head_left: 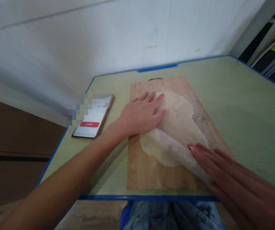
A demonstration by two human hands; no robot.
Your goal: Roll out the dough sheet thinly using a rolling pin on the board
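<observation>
A wide, thin sheet of dough (178, 111) with an uneven edge lies on a floured wooden board (144, 174). Across it, slanting from upper left to lower right, lies a pale, flour-dusted rolling pin (178, 148). My left hand (142, 113) is open and palm down over the pin's upper end, its spread fingers reaching over the dough; that end is hidden beneath it. Over the lower end lies my right hand (226, 172), open and flat with the fingers stretched out together. It covers the near end of the pin and a corner of the board.
Left of the board, a phone (89, 123) with a lit screen and red button rests on the pale green, blue-edged table (252, 111). A white wall panel (132, 38) stands behind. Dark items fill the upper right corner. My legs are under the near edge.
</observation>
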